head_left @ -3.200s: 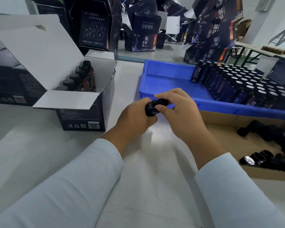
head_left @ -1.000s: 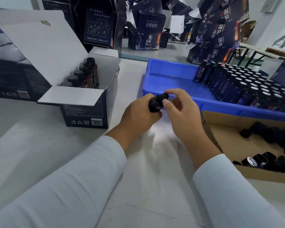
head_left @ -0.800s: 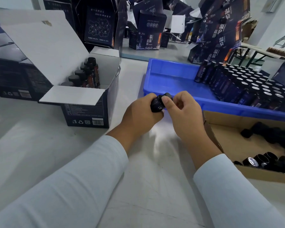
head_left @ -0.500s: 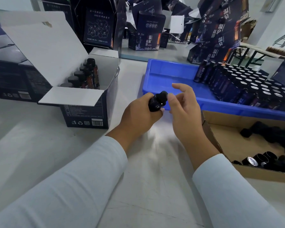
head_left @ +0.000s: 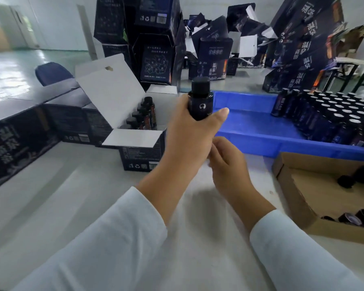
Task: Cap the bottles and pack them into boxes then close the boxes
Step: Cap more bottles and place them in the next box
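Capped bottle point(head_left: 200, 101) gripped upright in left hand point(head_left: 189, 131), right hand point(head_left: 227, 162) loose and empty — risk of knocking packed bottles point(head_left: 144, 115) in open box point(head_left: 143, 152).

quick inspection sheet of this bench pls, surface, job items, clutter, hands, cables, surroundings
surface: pale table, bare in front of the person.
job's things: capped bottle held upright; open box with bottles in a row; blue tray of uncapped bottles; cardboard box of loose caps.
clutter: stacked dark cartons behind, some flaps open.
grippers: left hand grips the bottle; right hand loosely curled below it, holds nothing.
cables: nothing seen.
surroundings: blue chair back, green floor, other tables at right.
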